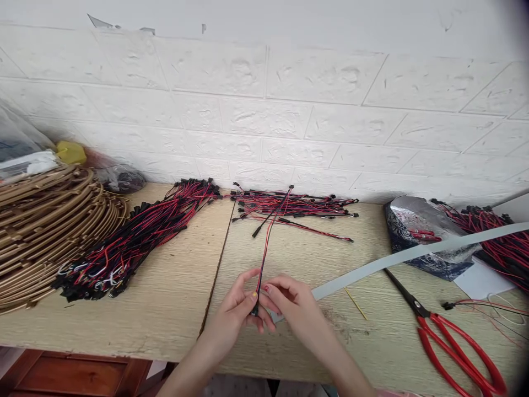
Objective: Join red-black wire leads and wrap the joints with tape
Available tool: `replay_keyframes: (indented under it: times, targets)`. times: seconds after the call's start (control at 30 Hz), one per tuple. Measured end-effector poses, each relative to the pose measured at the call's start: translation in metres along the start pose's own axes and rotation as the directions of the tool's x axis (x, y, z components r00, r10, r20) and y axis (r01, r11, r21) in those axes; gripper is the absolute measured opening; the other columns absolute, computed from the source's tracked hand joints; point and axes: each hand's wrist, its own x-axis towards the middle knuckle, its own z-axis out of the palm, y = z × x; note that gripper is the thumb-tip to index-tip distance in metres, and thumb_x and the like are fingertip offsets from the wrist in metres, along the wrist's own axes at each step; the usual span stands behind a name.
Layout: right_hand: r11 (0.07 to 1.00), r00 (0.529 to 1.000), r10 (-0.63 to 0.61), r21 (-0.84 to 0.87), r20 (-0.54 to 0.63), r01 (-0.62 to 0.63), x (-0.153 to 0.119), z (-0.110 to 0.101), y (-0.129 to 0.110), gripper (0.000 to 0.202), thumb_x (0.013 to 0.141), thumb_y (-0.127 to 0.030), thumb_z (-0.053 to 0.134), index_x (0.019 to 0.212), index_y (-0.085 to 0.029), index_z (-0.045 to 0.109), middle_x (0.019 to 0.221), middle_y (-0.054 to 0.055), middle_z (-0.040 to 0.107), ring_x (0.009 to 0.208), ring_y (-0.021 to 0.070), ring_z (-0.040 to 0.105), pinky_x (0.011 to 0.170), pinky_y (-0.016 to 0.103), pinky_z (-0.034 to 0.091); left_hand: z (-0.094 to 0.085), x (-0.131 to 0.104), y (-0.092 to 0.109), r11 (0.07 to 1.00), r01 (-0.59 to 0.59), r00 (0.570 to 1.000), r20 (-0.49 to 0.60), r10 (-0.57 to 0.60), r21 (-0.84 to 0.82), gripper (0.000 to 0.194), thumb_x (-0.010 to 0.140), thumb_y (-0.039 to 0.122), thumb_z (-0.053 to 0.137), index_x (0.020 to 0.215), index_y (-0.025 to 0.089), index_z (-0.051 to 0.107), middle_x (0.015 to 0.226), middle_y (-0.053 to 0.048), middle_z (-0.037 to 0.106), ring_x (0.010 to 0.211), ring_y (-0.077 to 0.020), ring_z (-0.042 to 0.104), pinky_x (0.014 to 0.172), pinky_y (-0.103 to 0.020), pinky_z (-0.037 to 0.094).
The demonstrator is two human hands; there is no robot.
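A thin wire cable [268, 234] of red, black and white strands runs from my hands up to the cable pile by the wall. My left hand [236, 304] pinches its near end between thumb and fingers, just above a black connector [254, 312]. Close against the right of that cable, my right hand [292, 300] has its thumb and curled fingers pressed together; whatever is between them is too small to make out. Beyond both hands lies the loose pile of similar cables [297, 205], with one single cable [318, 227] in front of it.
A thick cable bundle [144, 237] and stacked bamboo-like hoops [49, 231] occupy the left. To the right are a pale flat strip [372, 267], red-handled scissors [450, 347], a foil-lined bag [430, 242], more cables [491, 237] and a yellow tie [356, 303]. A white brick-patterned wall [289, 116] rises behind.
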Motion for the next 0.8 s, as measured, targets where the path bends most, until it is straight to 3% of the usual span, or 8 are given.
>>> replay_keyframes:
  times: [0.1, 0.2, 0.43, 0.5, 0.63, 0.8]
  targets:
    - [0.981, 0.995, 0.05, 0.183, 0.085, -0.065, 0.004, 0.005, -0.002, 0.03, 0.081, -0.042, 0.056, 0.062, -0.02, 0.05, 0.052, -0.008, 0.039, 0.036, 0.0085, 0.043, 0.04, 0.025, 0.037, 0.006, -0.004, 0.002, 0.999, 0.018, 1.0, 0.0, -0.018, 0.051, 0.083, 0.076, 0.052, 0.064, 0.136, 0.013, 0.024, 0.061, 0.002, 0.061, 0.061, -0.0191, 0.063, 0.056, -0.028, 0.04]
    - [0.957, 0.986, 0.088, 0.262, 0.145, -0.124, 0.007, 0.009, -0.001, 0.028, 0.078, -0.041, 0.061, 0.064, -0.02, 0.051, 0.045, -0.009, 0.042, 0.029, 0.0084, 0.043, 0.034, 0.023, 0.034, 0.009, -0.007, 0.004, 0.995, 0.017, 1.0, -0.011, -0.016, 0.102, 0.088, 0.075, 0.053, 0.063, 0.138, 0.012, 0.018, 0.064, 0.002, 0.061, 0.061, -0.0185, 0.062, 0.059, -0.029, 0.042]
    - [0.882, 0.963, 0.102, 0.425, 0.249, -0.203, 0.009, 0.009, 0.006, 0.03, 0.075, -0.043, 0.064, 0.062, -0.02, 0.052, 0.035, -0.012, 0.034, 0.03, 0.0099, 0.042, 0.04, 0.025, 0.039, 0.01, -0.008, 0.001, 0.983, -0.002, 1.0, -0.015, 0.005, 0.184, 0.076, 0.078, 0.044, 0.061, 0.134, 0.01, 0.024, 0.073, -0.003, 0.065, 0.062, -0.0158, 0.059, 0.06, -0.029, 0.04]
    - [0.891, 0.973, 0.131, 0.407, 0.192, -0.2, 0.012, 0.005, 0.005, 0.029, 0.075, -0.042, 0.064, 0.062, -0.019, 0.053, 0.037, -0.011, 0.033, 0.032, 0.0078, 0.036, 0.04, 0.023, 0.031, 0.012, -0.008, 0.0, 0.978, 0.01, 1.0, -0.016, -0.007, 0.208, 0.073, 0.079, 0.043, 0.059, 0.134, 0.011, 0.024, 0.075, -0.004, 0.066, 0.061, -0.0155, 0.059, 0.06, -0.029, 0.04]
    - [0.932, 0.989, 0.145, 0.341, -0.039, -0.123, 0.021, -0.005, 0.001, 0.027, 0.071, -0.037, 0.067, 0.059, -0.016, 0.055, 0.045, -0.01, 0.032, 0.043, 0.0055, 0.023, 0.044, 0.024, 0.015, 0.014, -0.01, -0.003, 0.968, 0.04, 0.999, -0.018, -0.037, 0.248, 0.069, 0.081, 0.043, 0.055, 0.136, 0.014, 0.025, 0.083, -0.006, 0.068, 0.058, -0.0145, 0.06, 0.061, -0.03, 0.039]
    - [0.931, 0.984, 0.162, 0.343, -0.073, -0.128, 0.028, -0.01, 0.002, 0.028, 0.069, -0.041, 0.067, 0.06, -0.018, 0.054, 0.044, -0.01, 0.028, 0.045, 0.0071, 0.018, 0.046, 0.026, 0.011, 0.007, -0.013, -0.002, 0.943, 0.007, 0.998, -0.054, 0.012, 0.334, 0.058, 0.082, 0.039, 0.054, 0.13, 0.015, 0.034, 0.09, -0.009, 0.07, 0.079, -0.0183, 0.061, 0.075, -0.032, 0.041]
